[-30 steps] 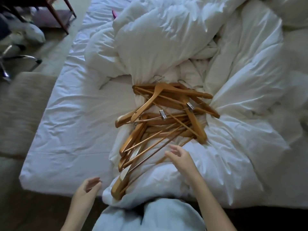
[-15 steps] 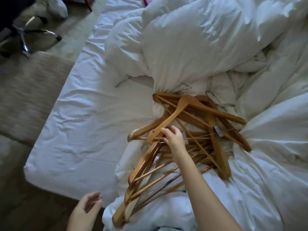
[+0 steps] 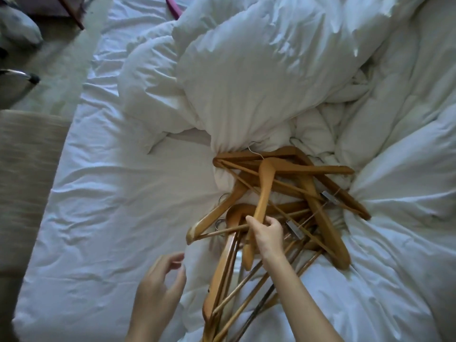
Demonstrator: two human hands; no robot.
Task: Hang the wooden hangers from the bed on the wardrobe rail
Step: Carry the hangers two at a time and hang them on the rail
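Observation:
Several wooden hangers (image 3: 318,213) lie tangled in a pile on the white bed (image 3: 118,198), partly on the crumpled duvet. My right hand (image 3: 267,234) is closed around the left arm of the topmost hanger (image 3: 264,191), whose metal hook points away from me. My left hand (image 3: 160,290) hovers open over the sheet just left of the pile's near end, fingers curled and apart, holding nothing. The wardrobe rail is not in view.
A bulky white duvet (image 3: 259,77) is heaped behind and to the right of the pile. A beige bench or rug (image 3: 27,174) lies along the bed's left side. A chair leg (image 3: 17,75) and dark furniture legs (image 3: 71,13) stand on the floor at top left.
My right hand has closed on the top hanger's arm and swung that end toward me. My left hand has risen and moved right, closer to the pile. The view has shifted nearer the bed.

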